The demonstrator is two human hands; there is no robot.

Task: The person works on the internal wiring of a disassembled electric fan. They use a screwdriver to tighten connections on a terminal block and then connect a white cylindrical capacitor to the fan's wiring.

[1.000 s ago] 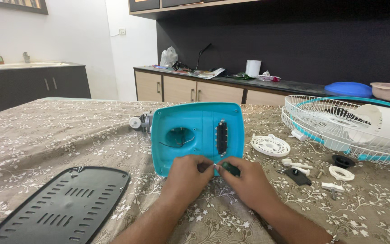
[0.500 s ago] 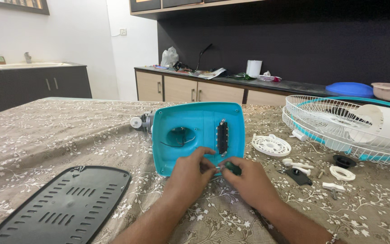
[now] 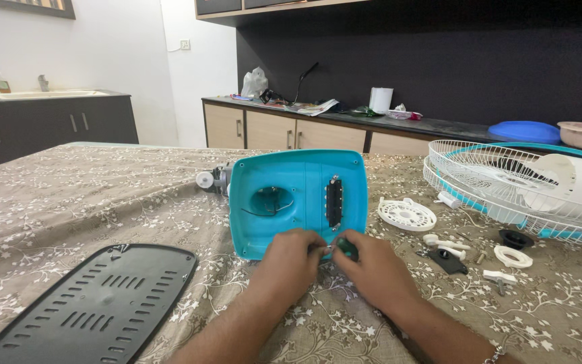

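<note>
Both hands meet at the near edge of the turquoise plastic fan base shell [image 3: 298, 202], upturned on the floral-clothed worktop [image 3: 69, 202]. Left hand [image 3: 289, 259] & right hand [image 3: 370, 269] pinch a small dark green part [image 3: 346, 248] between fingertips — black vented plastic base plate [image 3: 95, 303] lies to the left, white wire fan guard [image 3: 506, 185] to the right.

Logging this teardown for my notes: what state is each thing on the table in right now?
Teal fan base: propped on edge, hollow underside facing the camera.
Black bottom plate: detached, lying flat.
Fan guard: off, lying on the table.
White round cap: loose, flat.
Small white and black parts: scattered.
Left hand: at the base's lower edge.
Right hand: pinching a small dark green part.
</note>
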